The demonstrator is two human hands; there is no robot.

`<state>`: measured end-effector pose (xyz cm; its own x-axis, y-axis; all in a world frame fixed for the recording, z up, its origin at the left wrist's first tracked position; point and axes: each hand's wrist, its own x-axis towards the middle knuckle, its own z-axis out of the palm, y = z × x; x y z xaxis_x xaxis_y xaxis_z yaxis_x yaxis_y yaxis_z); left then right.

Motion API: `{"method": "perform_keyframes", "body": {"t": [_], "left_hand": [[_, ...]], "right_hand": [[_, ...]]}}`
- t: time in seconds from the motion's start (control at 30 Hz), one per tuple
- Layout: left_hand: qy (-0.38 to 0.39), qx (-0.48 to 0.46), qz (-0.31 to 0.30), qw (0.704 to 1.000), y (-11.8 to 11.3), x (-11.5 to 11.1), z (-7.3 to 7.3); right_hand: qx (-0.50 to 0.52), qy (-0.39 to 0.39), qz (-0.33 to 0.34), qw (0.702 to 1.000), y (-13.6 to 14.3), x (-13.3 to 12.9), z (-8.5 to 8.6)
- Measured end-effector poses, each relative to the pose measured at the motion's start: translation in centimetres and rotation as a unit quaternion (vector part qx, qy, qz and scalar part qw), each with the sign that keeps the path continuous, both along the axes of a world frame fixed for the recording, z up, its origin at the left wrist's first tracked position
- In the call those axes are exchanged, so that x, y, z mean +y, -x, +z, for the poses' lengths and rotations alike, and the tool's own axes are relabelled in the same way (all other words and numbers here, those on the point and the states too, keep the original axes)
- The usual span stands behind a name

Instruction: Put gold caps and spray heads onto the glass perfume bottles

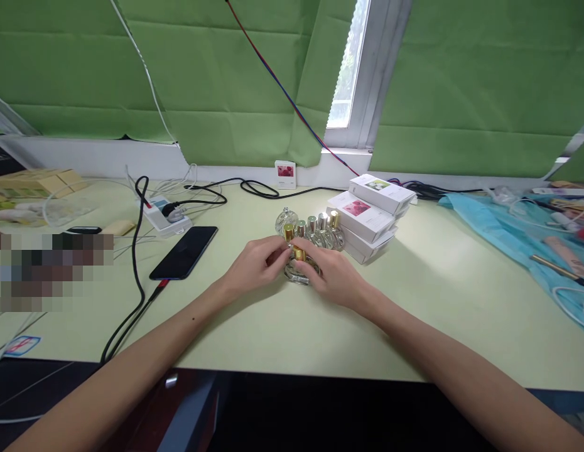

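A small glass perfume bottle (297, 276) with a gold cap stands on the table between my two hands. My right hand (333, 274) has its thumb and fingers closed around the cap from the right. From the left, the curled fingertips of my left hand (260, 265) meet at the side of the same cap, partly hiding it. Just behind, several more glass bottles (324, 237) with gold, green and silver caps stand in a slanting row. At the back left of that group is a round clear glass bottle (286, 220).
White boxes (367, 216) with flower pictures are stacked right of the bottles; a small box (285, 174) stands by the wall. A phone (184, 252), cables and a power strip (164, 216) lie left. Far right, a blue plastic sheet (497, 232) bears odds and ends.
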<state>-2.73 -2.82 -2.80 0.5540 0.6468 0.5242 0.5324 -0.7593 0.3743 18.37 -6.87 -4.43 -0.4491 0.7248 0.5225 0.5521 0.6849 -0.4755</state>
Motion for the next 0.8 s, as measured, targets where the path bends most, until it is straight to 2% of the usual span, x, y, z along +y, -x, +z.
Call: {"method": "perform_keyframes", "body": {"t": [0.17,0.37,0.6,0.8], "left_hand": [[-0.036,-0.019,-0.022,0.999,-0.4,-0.2,0.1],[-0.008,-0.015,-0.022,1.000,-0.4,-0.4,0.1],[-0.007,0.002,-0.044,0.999,-0.5,-0.7,-0.3],[0.004,-0.055,-0.044,0.997,-1.1,-0.9,-0.8]], "right_hand": [[0.001,-0.014,0.005,1.000,-0.1,0.0,-0.1],[0.002,-0.035,0.009,0.999,-0.4,0.2,-0.3],[0.038,0.016,0.023,0.999,-0.6,0.2,-0.1],[0.041,-0.004,0.013,0.999,-0.4,0.4,-0.4]]}}
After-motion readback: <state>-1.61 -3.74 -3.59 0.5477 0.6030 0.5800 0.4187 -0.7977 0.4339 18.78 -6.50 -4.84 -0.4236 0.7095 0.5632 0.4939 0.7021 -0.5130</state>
